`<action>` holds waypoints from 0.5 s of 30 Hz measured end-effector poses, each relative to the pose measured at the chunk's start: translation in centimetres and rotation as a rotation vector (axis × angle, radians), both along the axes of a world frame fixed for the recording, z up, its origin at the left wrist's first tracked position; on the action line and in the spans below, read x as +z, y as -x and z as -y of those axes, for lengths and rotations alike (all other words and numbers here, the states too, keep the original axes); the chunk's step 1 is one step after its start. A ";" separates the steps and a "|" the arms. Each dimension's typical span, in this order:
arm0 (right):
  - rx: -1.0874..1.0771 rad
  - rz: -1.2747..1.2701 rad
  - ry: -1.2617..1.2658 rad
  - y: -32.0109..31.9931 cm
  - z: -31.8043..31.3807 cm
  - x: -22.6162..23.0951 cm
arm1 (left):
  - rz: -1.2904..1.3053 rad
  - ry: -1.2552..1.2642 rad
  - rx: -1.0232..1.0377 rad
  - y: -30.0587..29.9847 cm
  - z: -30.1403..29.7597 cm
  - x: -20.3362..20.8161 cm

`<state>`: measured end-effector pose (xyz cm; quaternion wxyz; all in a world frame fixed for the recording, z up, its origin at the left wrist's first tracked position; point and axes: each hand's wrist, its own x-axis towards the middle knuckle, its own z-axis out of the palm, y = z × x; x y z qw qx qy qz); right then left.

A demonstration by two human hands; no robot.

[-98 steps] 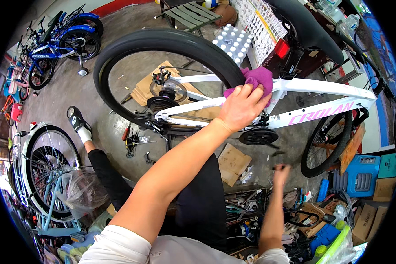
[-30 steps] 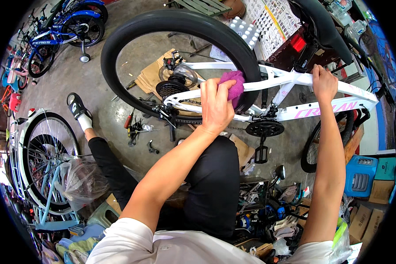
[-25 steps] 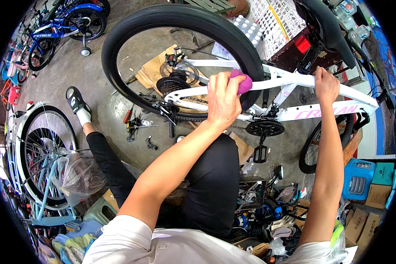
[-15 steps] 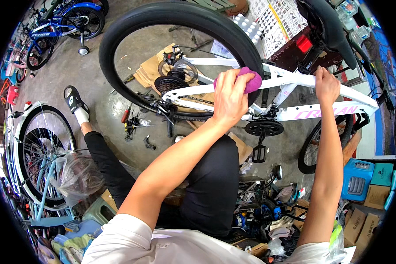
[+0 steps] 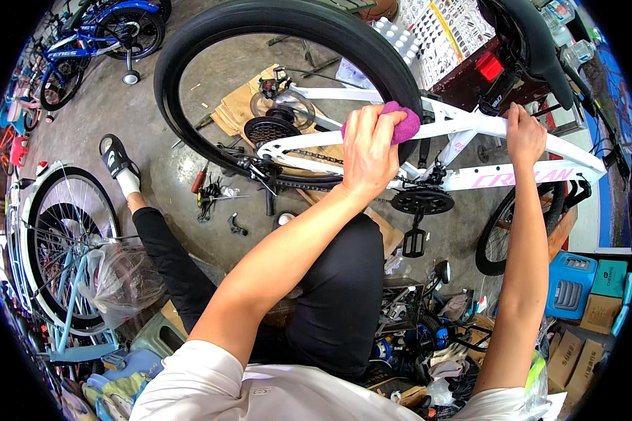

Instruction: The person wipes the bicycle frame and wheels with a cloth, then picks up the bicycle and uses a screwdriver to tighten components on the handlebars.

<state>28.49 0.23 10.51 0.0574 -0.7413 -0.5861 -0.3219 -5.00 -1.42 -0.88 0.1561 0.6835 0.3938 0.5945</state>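
A white bicycle frame (image 5: pixel 449 125) with pink lettering stands in front of me, its rear wheel (image 5: pixel 168 77) at the left. My left hand (image 5: pixel 369 151) is closed on a purple cloth (image 5: pixel 402 126), pressed against the upper frame tube beside the tyre. Farther right, my right hand (image 5: pixel 525 135) wraps round the top tube near the black saddle (image 5: pixel 537 52); its fingertips are partly hidden. Below the hands are the crank and chainring (image 5: pixel 423 201) with a black pedal (image 5: pixel 413 243). The rear sprockets (image 5: pixel 270 133) show through the wheel.
Tools, among them a red-handled screwdriver (image 5: pixel 199 179), lie on the concrete floor left of my knee. Cardboard (image 5: pixel 242 105) lies under the wheel. A light-blue bicycle (image 5: pixel 70 295) stands at left, a blue crate (image 5: pixel 570 284) at right. Bicycle parts (image 5: pixel 414 330) pile up by my right leg.
Both hands keep their holds, the left on the cloth and the right on the tube. The view has shifted very slightly; little else differs.
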 end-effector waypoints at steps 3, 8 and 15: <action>0.002 -0.022 -0.005 0.1 0.0 -0.1 | 0.008 -0.015 0.006 -0.1 -0.1 -0.1; -0.020 -0.034 0.011 -0.1 -0.1 -0.1 | 0.007 -0.012 0.015 -0.1 -0.1 0.0; -0.041 -0.033 0.033 0.2 0.0 0.0 | 0.005 -0.033 0.026 -0.2 -0.2 -0.1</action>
